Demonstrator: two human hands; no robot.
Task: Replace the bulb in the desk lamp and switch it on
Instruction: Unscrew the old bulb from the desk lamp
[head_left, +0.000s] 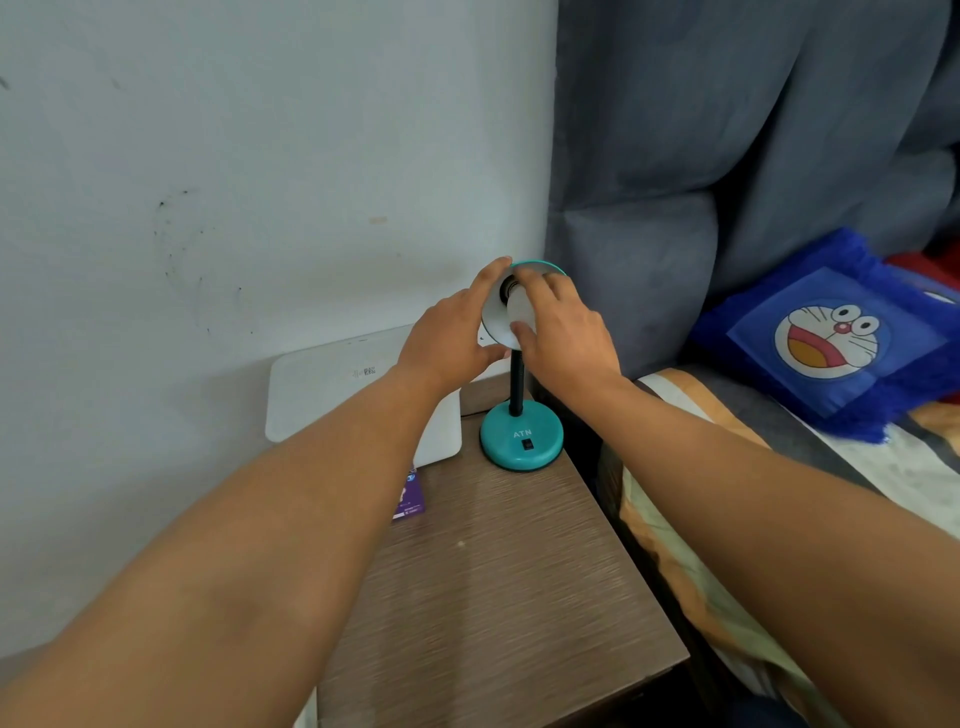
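A teal desk lamp stands at the far end of a brown bedside table (493, 571). Its round base (521, 441) carries a small black switch (528, 444), and a black flexible neck (516, 384) rises to the shade. The shade (493, 317) is tilted toward me, white inside. My left hand (452, 338) grips the shade's left rim. My right hand (563, 332) is closed around a white bulb (519, 309) that sits at the dark socket inside the shade. Most of the bulb is hidden by my fingers.
A white flat box (332, 384) leans against the wall (208, 182) left of the lamp. A purple card (410, 499) lies on the table beside it. A grey padded headboard (727, 156) and a bed with a blue cartoon cushion (831, 338) are on the right.
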